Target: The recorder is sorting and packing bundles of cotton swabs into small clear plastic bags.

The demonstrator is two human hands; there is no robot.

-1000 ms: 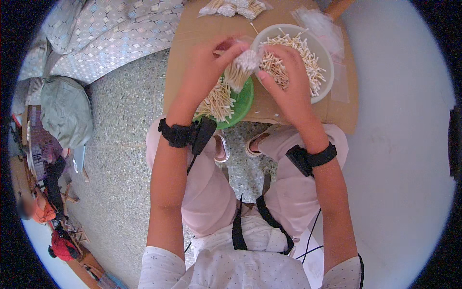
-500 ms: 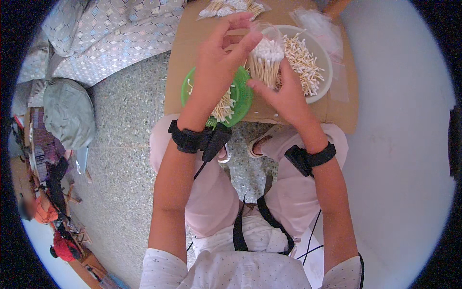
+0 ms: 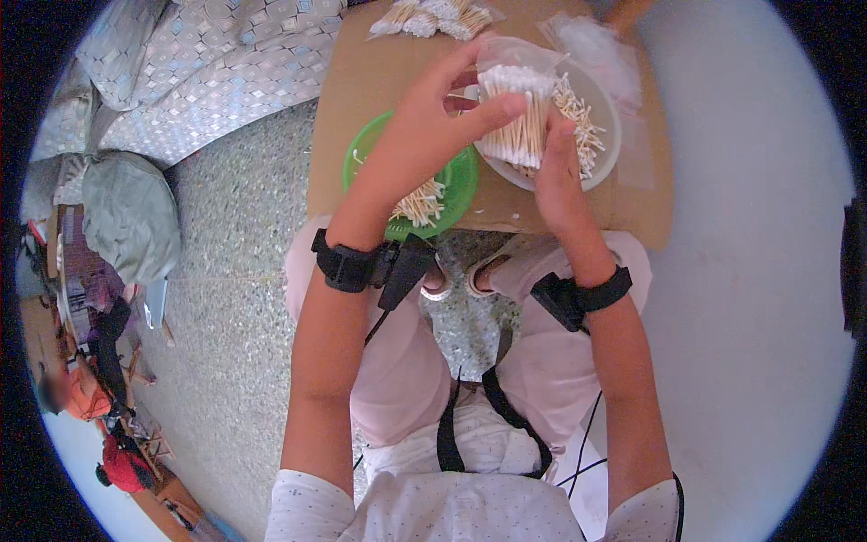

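Observation:
A clear plastic bag packed with cotton swabs [image 3: 513, 126] is held up between my hands, over the left part of a white bowl [image 3: 614, 149]. My left hand [image 3: 452, 113] grips the bag from its left side, thumb across the front and other fingers partly hidden behind. My right hand [image 3: 562, 176] closes on the bag's lower right side. The swabs stand side by side, white tips up, and the bag's loose mouth rises above them. More loose cotton swabs [image 3: 585, 135] lie in the bowl.
A green basket [image 3: 462, 185] with some swabs stands left of the bowl on a cardboard surface [image 3: 361, 68]. Several filled swab bags [image 3: 433, 16] lie at the far edge. Clear plastic bags [image 3: 596, 45] lie far right, near a pale wall [image 3: 741, 226].
The swab bag has moved slightly right and now shows its broad face. My left hand has shifted right, its thumb now across the bag's front; my right hand has turned more upright.

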